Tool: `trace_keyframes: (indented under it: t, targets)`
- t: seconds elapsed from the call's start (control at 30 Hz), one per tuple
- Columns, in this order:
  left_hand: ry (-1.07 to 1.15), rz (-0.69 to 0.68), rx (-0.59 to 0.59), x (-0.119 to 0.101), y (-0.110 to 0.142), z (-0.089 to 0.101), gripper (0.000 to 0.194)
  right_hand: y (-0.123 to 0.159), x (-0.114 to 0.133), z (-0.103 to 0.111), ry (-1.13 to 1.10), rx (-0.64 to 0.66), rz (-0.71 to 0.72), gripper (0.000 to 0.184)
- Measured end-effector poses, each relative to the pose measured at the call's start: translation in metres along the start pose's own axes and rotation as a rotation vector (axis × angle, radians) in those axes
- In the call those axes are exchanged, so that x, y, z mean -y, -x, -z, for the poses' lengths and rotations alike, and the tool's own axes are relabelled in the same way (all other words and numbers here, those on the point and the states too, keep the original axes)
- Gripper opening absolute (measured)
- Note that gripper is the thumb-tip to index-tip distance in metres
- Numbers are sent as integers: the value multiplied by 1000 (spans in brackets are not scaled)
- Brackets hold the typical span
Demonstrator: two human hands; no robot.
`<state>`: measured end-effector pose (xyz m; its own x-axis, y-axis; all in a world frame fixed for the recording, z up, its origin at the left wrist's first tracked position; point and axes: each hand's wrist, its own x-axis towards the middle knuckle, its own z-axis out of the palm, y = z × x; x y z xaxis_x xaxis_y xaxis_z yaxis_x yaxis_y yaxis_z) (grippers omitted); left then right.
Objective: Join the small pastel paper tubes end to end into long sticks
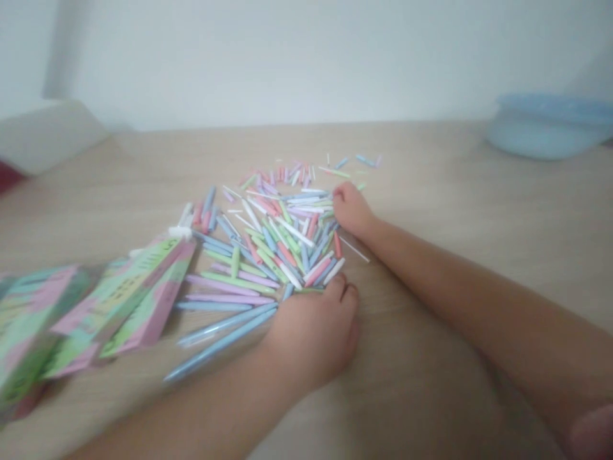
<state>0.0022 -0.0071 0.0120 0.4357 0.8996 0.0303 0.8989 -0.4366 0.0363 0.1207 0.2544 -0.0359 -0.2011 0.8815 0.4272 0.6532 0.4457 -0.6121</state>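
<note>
A loose heap of pastel pen parts in blue, green, pink, lilac and white spreads over the middle of the table. My left hand rests at the heap's near edge, its fingers curled in and closed. Several long blue and lilac barrels lie just left of that wrist. At the far right side of the heap is my right hand, fingers bent and closed against the ends of some white and blue pieces. What either hand holds, if anything, is hidden by the fingers and by blur. A thin white refill lies below the right hand.
Pink and green printed boxes lie at the left beside the heap. A pale blue bowl-like container stands at the far right. At the far left is a white box. Small parts are scattered behind the heap, near the wall.
</note>
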Motion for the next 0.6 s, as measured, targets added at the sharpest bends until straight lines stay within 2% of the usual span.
trace_keyframes:
  t: [0.13,0.23,0.33,0.4,0.47,0.6]
  targets:
    - [27,-10,-49,0,1,-2,38,-2,25,-22,-91,-52,-90,13]
    - [46,-33,-94,-1,3,-5,21,-5,41,-36,-164,-68,-130,12]
    - [33,-69,-123,-2,4,-8,14,-3,54,-37,-229,-76,-150,14]
    - [42,-128,-113,-2,5,-9,15,4,61,-26,-268,-82,-138,17]
    - [77,-197,-88,-3,7,-8,18,18,67,-5,-302,-79,-98,18]
    - [230,-174,-76,-3,9,-2,19,76,74,54,-373,-36,-27,16]
